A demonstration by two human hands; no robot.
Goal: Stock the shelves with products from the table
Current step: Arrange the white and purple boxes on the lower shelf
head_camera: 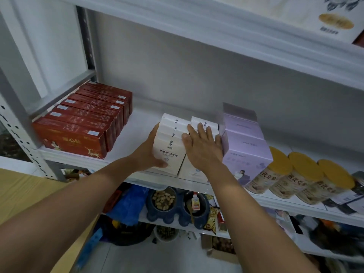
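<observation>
Two rows of white product boxes stand on the white shelf [137, 125]. The left row of white boxes [171, 140] is gripped at its left side and front by my left hand [151, 154]. My right hand [201, 144] lies flat, fingers spread, on top of the right row of white boxes [204, 125], touching the left row too. The right row sits against the lilac boxes [246, 146]. Much of the right row's front is hidden by my right hand.
Several red boxes [84, 123] fill the shelf's left end. Yellow-lidded jars [307, 178] stand at the right. Bare shelf lies between the red and white boxes. Below, a lower shelf holds a blue bowl of peanuts [163, 200] and clutter. A wooden table [23, 194] lies at left.
</observation>
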